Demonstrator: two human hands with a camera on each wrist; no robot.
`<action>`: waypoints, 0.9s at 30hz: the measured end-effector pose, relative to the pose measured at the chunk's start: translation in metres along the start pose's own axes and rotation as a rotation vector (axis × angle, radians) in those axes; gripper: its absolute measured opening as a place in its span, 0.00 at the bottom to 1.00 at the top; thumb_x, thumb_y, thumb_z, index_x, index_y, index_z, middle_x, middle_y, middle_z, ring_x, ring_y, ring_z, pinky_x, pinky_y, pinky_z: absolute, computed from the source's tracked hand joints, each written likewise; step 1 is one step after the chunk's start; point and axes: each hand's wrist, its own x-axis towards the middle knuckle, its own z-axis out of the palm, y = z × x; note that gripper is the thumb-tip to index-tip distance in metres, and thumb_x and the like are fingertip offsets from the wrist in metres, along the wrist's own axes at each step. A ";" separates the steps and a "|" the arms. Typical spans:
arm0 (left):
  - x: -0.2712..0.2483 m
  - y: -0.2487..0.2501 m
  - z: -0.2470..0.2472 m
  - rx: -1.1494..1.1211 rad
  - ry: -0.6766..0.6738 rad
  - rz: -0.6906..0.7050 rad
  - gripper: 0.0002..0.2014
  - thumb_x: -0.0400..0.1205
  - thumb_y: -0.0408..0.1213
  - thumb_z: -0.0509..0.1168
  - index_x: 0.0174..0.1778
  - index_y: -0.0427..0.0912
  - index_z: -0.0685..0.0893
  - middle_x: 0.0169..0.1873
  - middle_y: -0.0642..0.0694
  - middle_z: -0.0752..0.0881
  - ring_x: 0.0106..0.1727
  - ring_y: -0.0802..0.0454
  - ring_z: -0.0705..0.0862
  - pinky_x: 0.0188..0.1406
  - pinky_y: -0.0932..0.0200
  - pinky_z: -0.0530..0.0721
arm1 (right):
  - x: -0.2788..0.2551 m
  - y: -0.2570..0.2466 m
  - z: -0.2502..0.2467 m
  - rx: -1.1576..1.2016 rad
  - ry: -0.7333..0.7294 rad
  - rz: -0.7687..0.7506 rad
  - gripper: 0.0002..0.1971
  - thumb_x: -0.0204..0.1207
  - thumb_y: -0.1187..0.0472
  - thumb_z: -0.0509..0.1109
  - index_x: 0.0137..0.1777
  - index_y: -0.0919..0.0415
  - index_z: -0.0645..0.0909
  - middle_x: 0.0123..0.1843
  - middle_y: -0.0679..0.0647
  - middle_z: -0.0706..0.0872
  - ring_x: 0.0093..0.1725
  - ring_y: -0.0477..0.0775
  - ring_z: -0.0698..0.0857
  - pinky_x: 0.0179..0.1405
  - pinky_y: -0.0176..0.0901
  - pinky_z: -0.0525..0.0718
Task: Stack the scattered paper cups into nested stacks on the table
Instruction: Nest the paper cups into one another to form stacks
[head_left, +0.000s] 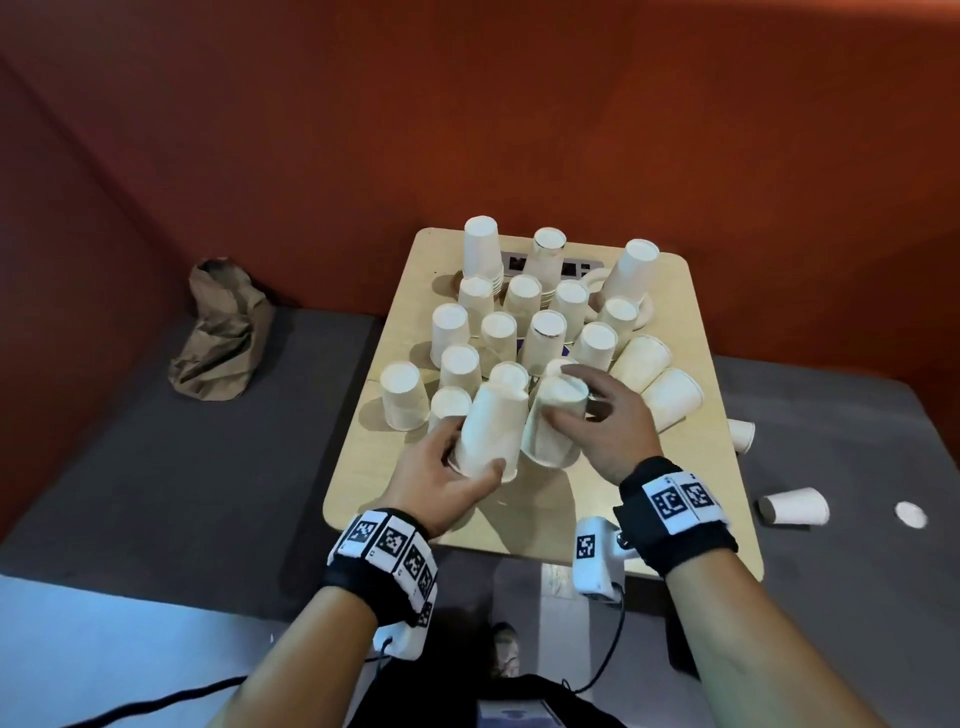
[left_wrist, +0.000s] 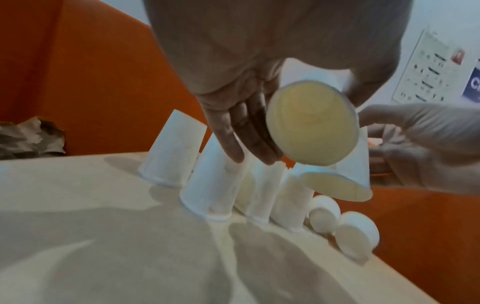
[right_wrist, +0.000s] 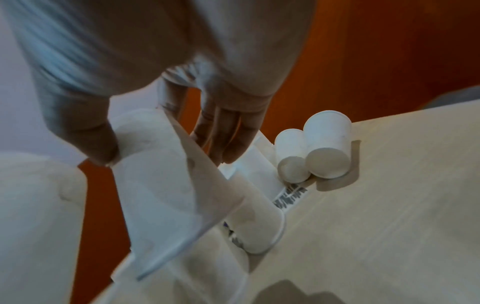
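Note:
Several white paper cups (head_left: 457, 366) stand upside down on the light wooden table (head_left: 395, 493). My left hand (head_left: 467, 452) grips one upturned cup (head_left: 491, 431) by its rim end, lifted and tilted; its open mouth (left_wrist: 311, 125) faces the left wrist camera. My right hand (head_left: 571, 400) holds a second upturned cup (head_left: 556, 423) close beside it, thumb (right_wrist: 85, 133) on one side and fingers (right_wrist: 228, 133) on the other. The two held cups nearly touch. Taller nested stacks (head_left: 482, 249) stand at the table's back.
Two cups (head_left: 672, 397) lie on their sides at the table's right edge. Off the table, on the grey surface to the right, lie more cups (head_left: 795, 506) and a white disc (head_left: 910, 514). A crumpled brown paper bag (head_left: 223, 332) sits left. Red walls enclose the back.

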 end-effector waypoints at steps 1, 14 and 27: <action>0.001 0.006 -0.005 -0.023 0.023 0.027 0.26 0.68 0.58 0.72 0.61 0.57 0.80 0.48 0.58 0.89 0.49 0.65 0.87 0.50 0.58 0.88 | 0.003 -0.004 -0.002 0.075 0.028 -0.005 0.28 0.65 0.51 0.83 0.67 0.41 0.82 0.62 0.46 0.87 0.61 0.47 0.86 0.66 0.49 0.84; 0.015 0.045 -0.058 -0.233 0.155 0.048 0.26 0.69 0.34 0.82 0.59 0.49 0.79 0.49 0.53 0.87 0.44 0.63 0.89 0.39 0.68 0.85 | 0.018 -0.042 -0.014 0.754 0.195 0.178 0.19 0.80 0.58 0.73 0.70 0.53 0.77 0.67 0.62 0.82 0.64 0.65 0.86 0.47 0.50 0.90; 0.017 0.055 -0.062 -0.376 0.077 0.061 0.26 0.69 0.59 0.75 0.58 0.49 0.84 0.44 0.43 0.93 0.45 0.43 0.92 0.54 0.37 0.88 | 0.017 -0.058 -0.004 0.770 -0.040 0.199 0.13 0.81 0.63 0.70 0.64 0.63 0.83 0.58 0.60 0.89 0.52 0.61 0.91 0.49 0.52 0.89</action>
